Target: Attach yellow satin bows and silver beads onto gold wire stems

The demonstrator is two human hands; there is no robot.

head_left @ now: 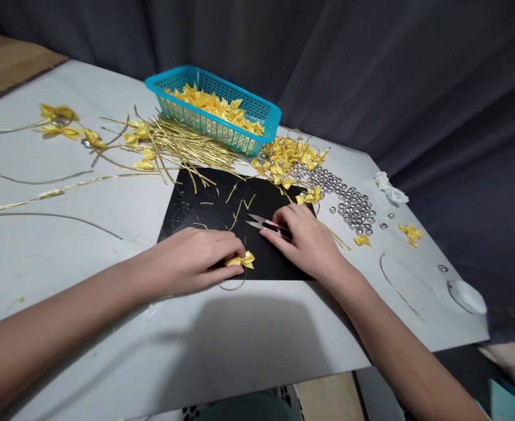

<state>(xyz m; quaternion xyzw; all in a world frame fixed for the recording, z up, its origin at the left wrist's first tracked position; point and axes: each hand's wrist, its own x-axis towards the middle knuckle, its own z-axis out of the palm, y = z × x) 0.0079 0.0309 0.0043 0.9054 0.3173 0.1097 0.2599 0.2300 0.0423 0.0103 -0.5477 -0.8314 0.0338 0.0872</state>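
Between the thumb and fingers of my left hand (211, 254) is a small yellow ribbon bow (247, 260), held over the front edge of a black mat (266, 263). A thin gold cord (235, 288) loops down from the bow. My right hand (304, 237) grips a pair of thread snips (261, 223), their two pointed blades apart and aimed left above the mat. The blades are clear of the bow. Short gold cord clippings (239, 213) lie scattered on the mat beyond both hands.
A blue basket (270, 120) of yellow bows stands at the back beside a pile of gold cords (187, 143). Silver beads (356, 207) and more yellow bows (288, 153) lie right of it. A white oval object (467, 296) sits near the right edge; another person's blurred hand (514, 362) shows below.
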